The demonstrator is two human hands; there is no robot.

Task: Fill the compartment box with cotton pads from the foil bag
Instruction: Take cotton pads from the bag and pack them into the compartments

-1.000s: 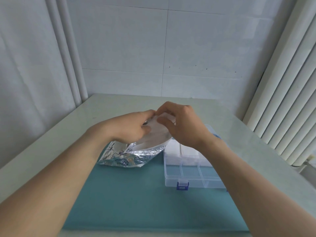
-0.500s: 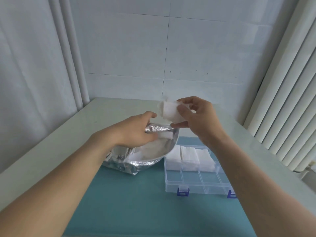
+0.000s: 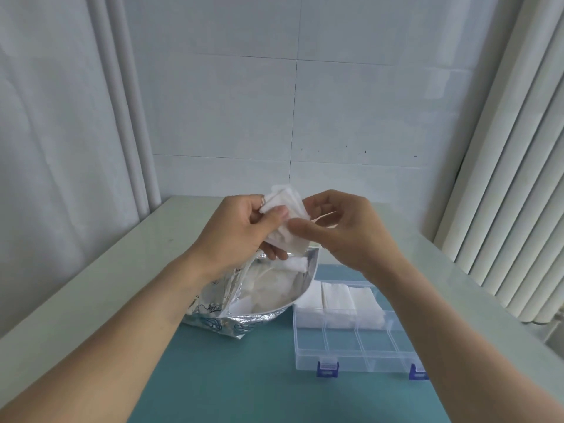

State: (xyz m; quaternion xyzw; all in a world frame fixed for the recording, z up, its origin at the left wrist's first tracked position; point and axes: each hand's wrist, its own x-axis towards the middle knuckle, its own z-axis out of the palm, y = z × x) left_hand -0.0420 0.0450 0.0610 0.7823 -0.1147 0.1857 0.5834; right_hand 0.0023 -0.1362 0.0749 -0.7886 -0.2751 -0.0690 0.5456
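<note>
Holding: a small stack of cotton pads (image 3: 285,222), mid-frame, above the foil bag (image 3: 244,300).
Left hand (image 3: 235,233): thumb and fingers pinch the stack's left side.
Right hand (image 3: 341,230): thumb and fingertips pinch its right edge.
Foil bag: mouth open, more pads inside, lying centre frame on a teal mat (image 3: 244,377).
Compartment box (image 3: 351,340): lower right, touching the bag; far row holds pads, near row bare.

A pale, glossy stone-like table (image 3: 91,288) carries a teal rectangular mat (image 3: 244,383). Below the gripping hands, an open silver foil bag (image 3: 232,325) and a clear plastic compartment box (image 3: 351,349) lie on that mat.
</note>
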